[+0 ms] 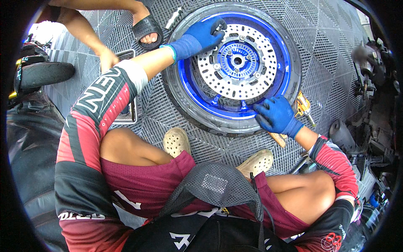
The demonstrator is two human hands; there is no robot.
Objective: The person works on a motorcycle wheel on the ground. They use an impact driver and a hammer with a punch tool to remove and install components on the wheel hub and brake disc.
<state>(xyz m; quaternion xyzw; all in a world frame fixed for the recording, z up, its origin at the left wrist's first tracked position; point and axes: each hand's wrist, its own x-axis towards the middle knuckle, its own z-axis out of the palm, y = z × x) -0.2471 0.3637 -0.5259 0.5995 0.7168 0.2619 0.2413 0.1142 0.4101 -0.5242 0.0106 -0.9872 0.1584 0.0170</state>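
A motorcycle wheel lies flat before me, with a blue rim (186,80), a black tyre (176,97) and a drilled silver brake disc (208,77) around its hub (237,61). My left hand (202,37), in a blue glove, is closed at the disc's upper left edge. Something small, dark and silvery shows at its fingers; its kind is not clear. At the lower right of the wheel, my gloved right hand (278,116) curls its fingers over the rim, thumb side toward the disc.
Another person's hand (108,59) reaches toward a metal tray (133,111) at left; their sandalled foot (147,33) stands near the wheel. A yellow-orange tool (303,105) and a wooden handle (278,139) lie right of the tyre. Motorcycle parts (367,63) line the far right.
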